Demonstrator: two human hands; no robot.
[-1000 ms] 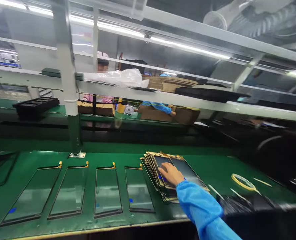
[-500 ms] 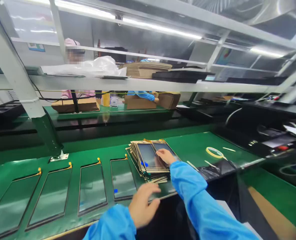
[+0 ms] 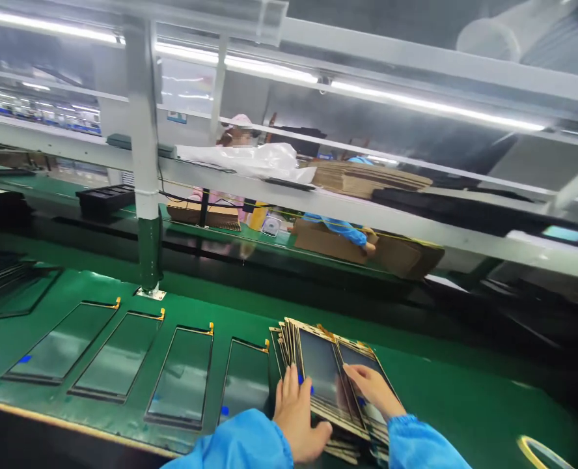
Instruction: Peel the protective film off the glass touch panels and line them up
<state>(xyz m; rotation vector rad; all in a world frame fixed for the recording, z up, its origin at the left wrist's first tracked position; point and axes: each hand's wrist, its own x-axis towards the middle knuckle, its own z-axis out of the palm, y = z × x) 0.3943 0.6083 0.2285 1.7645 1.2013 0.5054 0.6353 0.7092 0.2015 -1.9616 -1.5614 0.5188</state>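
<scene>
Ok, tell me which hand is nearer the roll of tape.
Right. The right hand, at the stack of panels, is left of the roll of tape, apart from it; the left hand is farther left, at the stack's left side.

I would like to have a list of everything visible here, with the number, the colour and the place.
Glass panels: four, clear with dark borders, in a row
Panel pile: one, dark with pale edges, right of the row
Dark frames: several, black, far left
Bench: one, green, beneath these
Tape roll: one, yellow, lower right, cut off
Post: one, white above green, left
Plastic sheeting: whitish, on the shelf
Cardboard stack: one, brown, on the shelf
Lamps: several, white, overhead
Co-workers: two, one in pink, one blue-sleeved, beyond the shelf
Other background things: too blurred to count
Left hand: one, blue-sleeved, at the pile's left side
Right hand: one, blue-sleeved, at an upper panel's edge
</scene>
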